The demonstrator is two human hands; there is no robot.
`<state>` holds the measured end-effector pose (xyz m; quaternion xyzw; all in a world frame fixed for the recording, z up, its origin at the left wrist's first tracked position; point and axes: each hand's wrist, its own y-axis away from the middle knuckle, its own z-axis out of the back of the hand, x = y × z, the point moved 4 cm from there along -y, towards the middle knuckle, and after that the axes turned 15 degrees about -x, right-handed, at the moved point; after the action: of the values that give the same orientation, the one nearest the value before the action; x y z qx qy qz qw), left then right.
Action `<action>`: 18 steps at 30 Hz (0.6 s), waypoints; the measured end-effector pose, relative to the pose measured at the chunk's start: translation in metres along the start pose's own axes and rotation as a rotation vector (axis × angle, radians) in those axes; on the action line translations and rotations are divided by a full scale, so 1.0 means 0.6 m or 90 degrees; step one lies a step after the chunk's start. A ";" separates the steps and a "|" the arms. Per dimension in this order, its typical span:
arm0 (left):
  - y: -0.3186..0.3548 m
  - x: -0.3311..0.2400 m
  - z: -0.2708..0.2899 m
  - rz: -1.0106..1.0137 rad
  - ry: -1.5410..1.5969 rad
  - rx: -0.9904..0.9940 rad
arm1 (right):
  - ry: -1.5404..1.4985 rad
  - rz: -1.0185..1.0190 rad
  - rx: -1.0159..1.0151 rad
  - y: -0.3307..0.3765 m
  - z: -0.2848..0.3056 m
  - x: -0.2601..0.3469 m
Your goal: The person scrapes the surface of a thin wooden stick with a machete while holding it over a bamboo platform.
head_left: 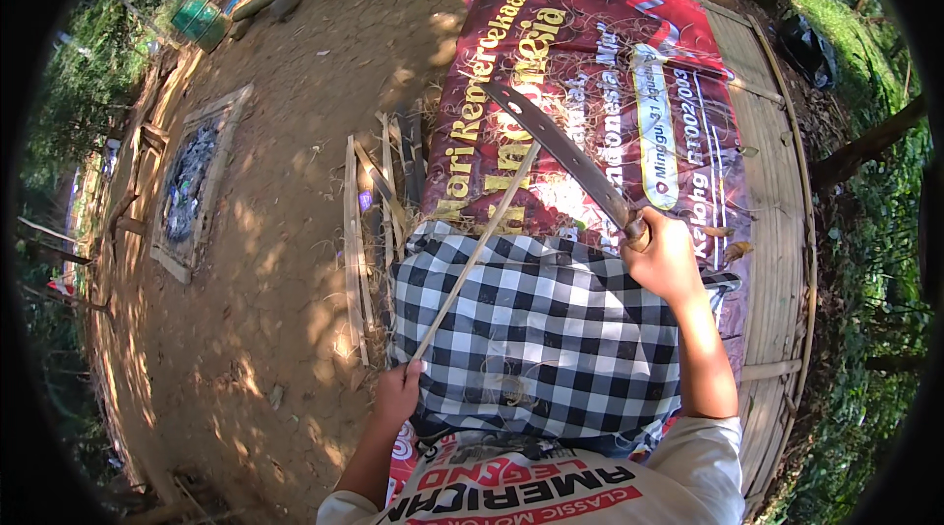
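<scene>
Bamboo, a thin pale strip [479,248], runs slantwise across the person's lap, its near end pinched in the closed left hand [398,395] just off the near-left edge of the black-and-white checked cloth [551,328], its far end rising toward the red printed banner [590,63] spread over the slatted bamboo platform [777,181]. The right hand [667,255] is clenched round the handle of a long dark machete [565,153], whose blade lies crosswise to the strip, tip toward the banner's far-left part, and seems to meet the strip near its upper end. To shave well, I'd judge the blade should stay shallow and move away from the body, the strip braced firm over the knee, fingers kept behind the edge. More split slats [359,230] lie along the platform's left edge.
</scene>
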<state>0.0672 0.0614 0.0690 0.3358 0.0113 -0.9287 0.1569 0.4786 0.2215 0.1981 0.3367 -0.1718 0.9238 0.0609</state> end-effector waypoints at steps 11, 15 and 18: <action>0.041 0.010 0.008 -0.085 -0.061 -0.018 | 0.166 0.252 0.250 0.092 -0.172 0.042; 0.043 0.025 0.005 -0.072 -0.067 -0.020 | 0.264 0.273 0.310 0.097 -0.220 0.024; 0.044 0.034 0.000 -0.075 -0.100 -0.029 | 0.267 0.266 0.324 0.073 -0.231 -0.004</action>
<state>0.0601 0.0307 0.0584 0.2568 0.0398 -0.9593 0.1104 0.3874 0.2305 0.0855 0.1025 0.0145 0.9781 -0.1804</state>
